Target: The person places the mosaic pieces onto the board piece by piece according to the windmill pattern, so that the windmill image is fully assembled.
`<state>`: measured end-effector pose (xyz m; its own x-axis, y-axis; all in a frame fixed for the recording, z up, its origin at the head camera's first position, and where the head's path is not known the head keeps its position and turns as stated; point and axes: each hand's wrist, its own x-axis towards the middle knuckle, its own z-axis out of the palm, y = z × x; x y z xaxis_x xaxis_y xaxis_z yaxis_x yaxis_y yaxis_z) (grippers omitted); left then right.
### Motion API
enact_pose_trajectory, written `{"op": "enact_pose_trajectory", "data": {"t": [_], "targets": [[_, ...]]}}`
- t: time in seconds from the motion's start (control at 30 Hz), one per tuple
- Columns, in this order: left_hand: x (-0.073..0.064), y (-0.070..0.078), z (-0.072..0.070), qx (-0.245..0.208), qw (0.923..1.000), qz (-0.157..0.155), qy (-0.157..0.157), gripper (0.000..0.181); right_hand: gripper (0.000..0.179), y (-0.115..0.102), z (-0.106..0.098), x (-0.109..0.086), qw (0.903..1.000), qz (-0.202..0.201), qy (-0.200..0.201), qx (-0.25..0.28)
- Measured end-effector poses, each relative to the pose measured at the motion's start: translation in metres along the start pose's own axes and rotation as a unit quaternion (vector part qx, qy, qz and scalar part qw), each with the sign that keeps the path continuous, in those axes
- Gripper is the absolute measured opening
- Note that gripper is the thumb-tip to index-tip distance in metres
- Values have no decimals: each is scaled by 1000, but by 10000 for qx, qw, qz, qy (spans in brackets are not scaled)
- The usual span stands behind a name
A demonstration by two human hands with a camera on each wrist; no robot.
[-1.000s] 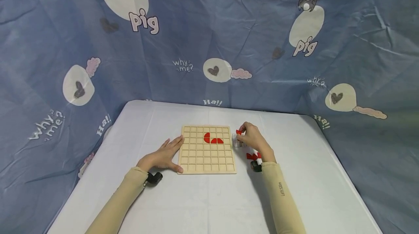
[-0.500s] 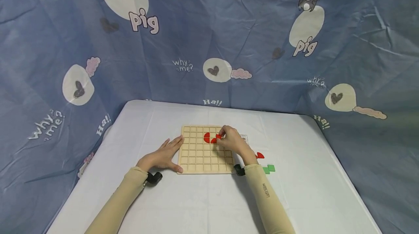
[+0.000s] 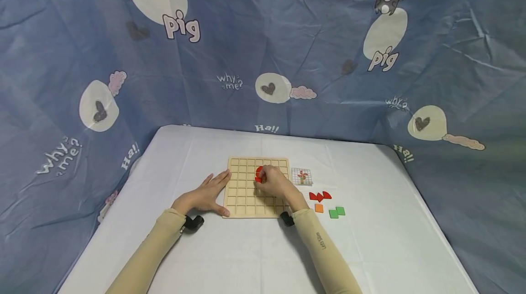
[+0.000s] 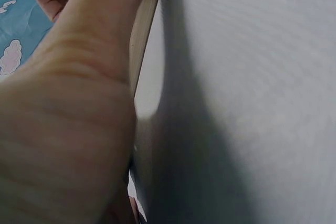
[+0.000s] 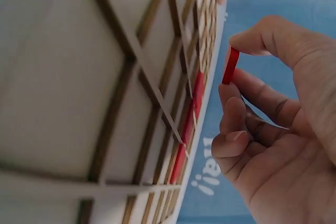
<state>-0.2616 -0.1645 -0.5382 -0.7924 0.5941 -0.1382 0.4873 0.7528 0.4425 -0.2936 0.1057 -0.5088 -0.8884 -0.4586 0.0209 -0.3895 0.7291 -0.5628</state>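
A wooden grid board point(image 3: 242, 198) lies on the table. My left hand point(image 3: 205, 196) rests along its left edge, fingers spread and thumb near the lower left corner. In the left wrist view the wrist covers most of the board edge point(image 4: 140, 45). Over the board's upper middle, my right hand point(image 3: 277, 183) pinches a small red wooden piece point(image 5: 231, 66) between thumb and fingers. The right wrist view shows this piece edge-on, apart from the board. Red pieces point(image 5: 188, 124) sit in the grid's cells. From the head view, my right hand hides some of them.
Right of the board lies a pattern card point(image 3: 302, 176) with a flower-like design on a grid. Nearer me are several loose red pieces point(image 3: 320, 197), an orange square point(image 3: 318, 208) and two green squares point(image 3: 337, 212). A patterned blue cloth point(image 3: 230, 102) hangs behind the white table.
My right hand has moved left with the red piece, from over the card to the board's upper middle. The card and loose pieces have come into view. The left hand has stayed put.
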Motion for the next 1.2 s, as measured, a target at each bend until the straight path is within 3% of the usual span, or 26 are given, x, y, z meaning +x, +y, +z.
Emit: {"op": "enact_pose_trajectory", "data": {"t": [0.47, 1.2], "targets": [[0, -1, 1, -6, 10000, 33, -7, 130, 20, -7, 18, 6, 9992, 213, -151, -308], [-1, 3, 0, -79, 10000, -14, -3, 130, 20, -11, 18, 9, 9987, 59, -274, -418]]}}
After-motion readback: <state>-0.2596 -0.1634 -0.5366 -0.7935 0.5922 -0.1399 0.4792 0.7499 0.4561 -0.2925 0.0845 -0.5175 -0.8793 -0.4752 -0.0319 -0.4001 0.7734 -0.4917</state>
